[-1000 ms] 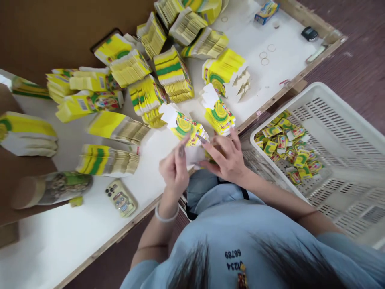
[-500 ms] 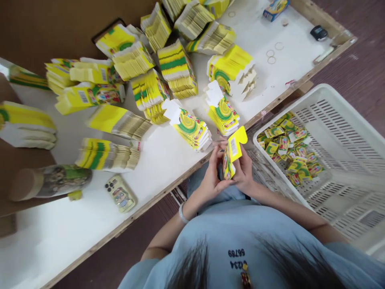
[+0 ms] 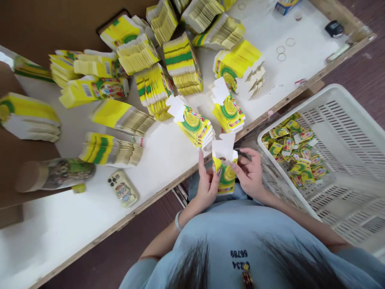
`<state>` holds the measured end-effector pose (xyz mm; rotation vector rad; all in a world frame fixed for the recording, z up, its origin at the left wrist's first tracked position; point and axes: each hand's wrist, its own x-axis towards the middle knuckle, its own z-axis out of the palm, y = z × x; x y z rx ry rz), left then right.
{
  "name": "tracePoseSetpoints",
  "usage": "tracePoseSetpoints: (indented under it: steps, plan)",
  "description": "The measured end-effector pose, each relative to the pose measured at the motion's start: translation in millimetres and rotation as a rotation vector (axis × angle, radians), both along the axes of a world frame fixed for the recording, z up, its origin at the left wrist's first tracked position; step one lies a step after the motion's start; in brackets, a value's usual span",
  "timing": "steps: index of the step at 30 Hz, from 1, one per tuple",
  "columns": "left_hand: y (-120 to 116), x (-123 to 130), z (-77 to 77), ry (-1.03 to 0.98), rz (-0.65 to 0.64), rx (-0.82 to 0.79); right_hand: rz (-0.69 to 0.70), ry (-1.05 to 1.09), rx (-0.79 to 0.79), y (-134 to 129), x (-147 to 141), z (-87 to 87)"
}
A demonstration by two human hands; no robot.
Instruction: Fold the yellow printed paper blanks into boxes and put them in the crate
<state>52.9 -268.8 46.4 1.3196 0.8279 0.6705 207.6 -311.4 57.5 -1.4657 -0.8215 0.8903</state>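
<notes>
A yellow-green carton (image 3: 226, 178) is upright between my hands at the table's front edge, its white top flaps raised. My left hand (image 3: 207, 182) holds its left side, with the thumb on the front and the index finger stretched upward. On the right side, my right hand (image 3: 249, 172) grips the carton near its upper edge, fingers bent. Just beyond the hands, a fanned stack of flat cartons (image 3: 194, 124) lies on the white table (image 3: 168, 154), and a second stack (image 3: 227, 110) lies to its right.
Several more carton bundles (image 3: 182, 64) cover the table's back. A phone (image 3: 122, 188) and a jar (image 3: 57, 175) lie at the left. A white basket (image 3: 345, 160) with small yellow cartons stands at the right. A blue box (image 3: 286, 6) and a black object (image 3: 334, 29) are at the back right.
The carton in my hands has turned, so its printed front and white inner flaps now show instead of the barcode side. My right hand has moved to its right side. The view has shifted slightly.
</notes>
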Motion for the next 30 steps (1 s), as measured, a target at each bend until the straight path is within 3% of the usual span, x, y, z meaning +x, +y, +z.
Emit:
tracePoseSetpoints:
  steps: [6, 8, 12, 15, 18, 24, 30]
  plan:
    - [2.1, -21.7, 5.7, -0.049, -0.247, -0.169, 0.248, -0.010, -0.048, -17.4, 20.0, -1.2]
    - [5.3, -21.5, 9.3, -0.045, -0.247, -0.125, 0.247, -0.079, -0.016, -19.5, 20.1, -1.9]
    - [4.9, -15.9, 7.7, -0.045, -0.134, -0.033, 0.092, -0.283, 0.073, -24.5, 19.4, -7.8]
    - [2.1, -16.9, 3.2, -0.012, -0.128, -0.023, 0.276, -0.348, 0.174, -29.1, 28.3, -11.9]
    - [1.9, -19.9, 1.7, 0.037, -0.157, 0.058, 0.465, -0.262, 0.217, -31.7, 37.4, -10.5]
    - [7.2, -15.0, 7.0, 0.174, -0.114, 0.105, 0.529, 0.236, -0.237, -28.2, 31.1, 2.9]
    - [7.4, -16.8, 10.7, 0.219, -0.145, 0.252, 0.590, 0.421, -0.288, -19.7, 39.5, 10.1]
